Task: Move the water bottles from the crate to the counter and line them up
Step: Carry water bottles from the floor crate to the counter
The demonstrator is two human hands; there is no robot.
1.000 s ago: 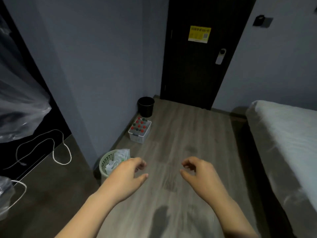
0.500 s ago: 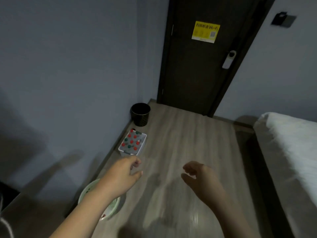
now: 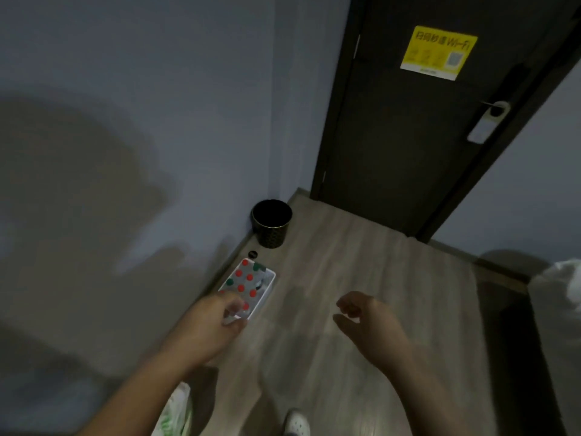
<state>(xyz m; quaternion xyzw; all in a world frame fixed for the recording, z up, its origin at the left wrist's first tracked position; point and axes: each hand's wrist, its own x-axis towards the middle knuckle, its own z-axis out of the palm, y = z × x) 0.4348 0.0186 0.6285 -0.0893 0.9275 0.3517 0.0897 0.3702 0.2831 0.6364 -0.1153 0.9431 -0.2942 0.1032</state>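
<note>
A small white crate (image 3: 268, 289) sits on the wooden floor against the grey wall, packed with upright water bottles (image 3: 241, 288) showing red and green caps. My left hand (image 3: 209, 325) hovers in front of the crate's near end, fingers loosely curled, holding nothing and covering part of the crate. My right hand (image 3: 369, 322) hangs over bare floor to the right of the crate, fingers loosely curled and empty. No counter is in view.
A black waste bin (image 3: 272, 223) stands in the corner just beyond the crate, below a dark door (image 3: 424, 121). A white-and-green bag (image 3: 176, 413) lies near my left forearm. A white bed edge (image 3: 559, 297) borders the right. My shoe (image 3: 297, 423) shows at the bottom.
I have moved closer to the crate, which now looks larger and sits right beyond my left hand. The green basket has slid out at the bottom; both hands stay empty.
</note>
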